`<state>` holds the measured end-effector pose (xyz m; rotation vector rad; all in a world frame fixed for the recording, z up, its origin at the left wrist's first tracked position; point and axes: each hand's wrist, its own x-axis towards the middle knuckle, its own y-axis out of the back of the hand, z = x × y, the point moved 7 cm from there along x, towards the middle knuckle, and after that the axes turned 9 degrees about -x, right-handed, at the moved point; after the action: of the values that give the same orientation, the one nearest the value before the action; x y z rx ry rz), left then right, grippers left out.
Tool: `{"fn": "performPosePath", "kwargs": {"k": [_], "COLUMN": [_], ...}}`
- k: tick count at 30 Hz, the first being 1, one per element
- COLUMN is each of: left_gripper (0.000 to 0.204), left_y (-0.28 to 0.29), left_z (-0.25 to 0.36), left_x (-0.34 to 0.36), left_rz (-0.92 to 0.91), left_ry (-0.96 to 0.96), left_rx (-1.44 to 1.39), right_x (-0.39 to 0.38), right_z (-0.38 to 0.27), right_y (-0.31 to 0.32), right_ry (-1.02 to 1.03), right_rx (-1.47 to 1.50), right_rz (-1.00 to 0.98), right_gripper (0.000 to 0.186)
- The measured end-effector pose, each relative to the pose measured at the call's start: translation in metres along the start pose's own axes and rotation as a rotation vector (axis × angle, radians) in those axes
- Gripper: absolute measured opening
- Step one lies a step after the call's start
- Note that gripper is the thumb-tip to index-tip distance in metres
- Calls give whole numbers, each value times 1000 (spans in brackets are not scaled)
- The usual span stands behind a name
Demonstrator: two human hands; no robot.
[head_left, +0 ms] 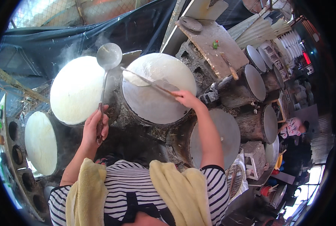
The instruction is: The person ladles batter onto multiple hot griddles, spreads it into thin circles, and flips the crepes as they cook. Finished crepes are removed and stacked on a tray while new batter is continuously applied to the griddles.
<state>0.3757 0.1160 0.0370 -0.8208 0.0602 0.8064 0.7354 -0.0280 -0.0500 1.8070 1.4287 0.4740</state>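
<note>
My left hand (pixel 94 126) is wrapped round the dark handle of a metal ladle (pixel 109 56), its bowl held up between two large round griddles. In my right hand (pixel 187 98) is the wooden handle of a long thin spreading tool (pixel 153 84). The tool reaches left over the middle griddle (pixel 156 109). A pale half-round piece (pixel 136 78) shows along its far end; I cannot tell whether it is blade or batter. White batter (pixel 160 64) coats the far part of that griddle, while its near part is bare grey. The left griddle (pixel 77 90) is covered in a white layer and steams.
Another pale-topped griddle (pixel 41 143) stands at the lower left. Grey-topped drum stoves (pixel 217 132) line the right side. Beyond them a board (pixel 217 47) carries a small green and red item. Dark sheeting (pixel 81 41) hangs behind. A person (pixel 294 127) is at the far right.
</note>
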Motion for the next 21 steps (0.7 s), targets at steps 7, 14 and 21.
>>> {"fn": "performPosePath", "kwargs": {"k": [7, 14, 21], "left_gripper": [39, 39, 40], "left_y": [8, 10, 30], "left_z": [-8, -7, 1], "left_x": [-13, -33, -23], "left_rz": [41, 62, 14], "left_ry": [-4, -29, 30], "left_rx": [7, 27, 54], "right_x": [19, 30, -97], "right_z": [-12, -3, -21], "right_y": [26, 11, -5], "right_ry": [-127, -120, -297], "right_rx": [127, 85, 154], "right_rz": [20, -225, 200], "right_gripper": [44, 44, 40]}}
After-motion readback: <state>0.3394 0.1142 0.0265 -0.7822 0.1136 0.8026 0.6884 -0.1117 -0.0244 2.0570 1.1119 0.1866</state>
